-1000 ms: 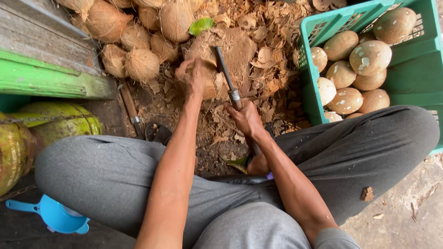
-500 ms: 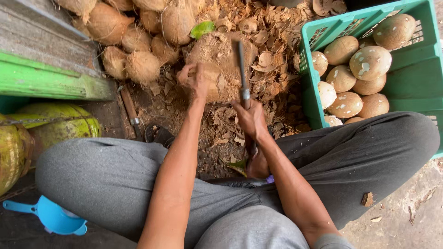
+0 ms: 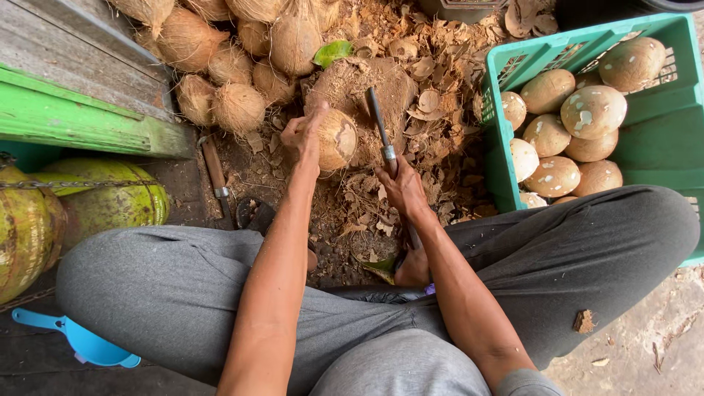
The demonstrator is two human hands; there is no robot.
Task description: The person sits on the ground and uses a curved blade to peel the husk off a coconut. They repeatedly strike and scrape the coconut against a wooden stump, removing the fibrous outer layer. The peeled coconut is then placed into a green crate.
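My left hand (image 3: 304, 138) grips a brown husked coconut (image 3: 337, 139), partly shaved to pale shell, against a worn wooden stump (image 3: 367, 92). My right hand (image 3: 402, 187) is shut on the handle of a long knife (image 3: 380, 125); its dark blade points away from me, just right of the coconut. I sit cross-legged in grey trousers with both forearms reaching forward.
A green plastic crate (image 3: 660, 125) on the right holds several peeled coconuts (image 3: 592, 111). Fibrous unpeeled coconuts (image 3: 238, 108) are piled at the top left. Husk shavings (image 3: 447, 81) cover the ground. Green coconuts (image 3: 29, 220), a blue funnel (image 3: 81, 341) and a second knife (image 3: 217, 176) lie left.
The knife blade has swung from leaning left to nearly upright beside the coconut. My left hand has turned the coconut, showing more pale shell.
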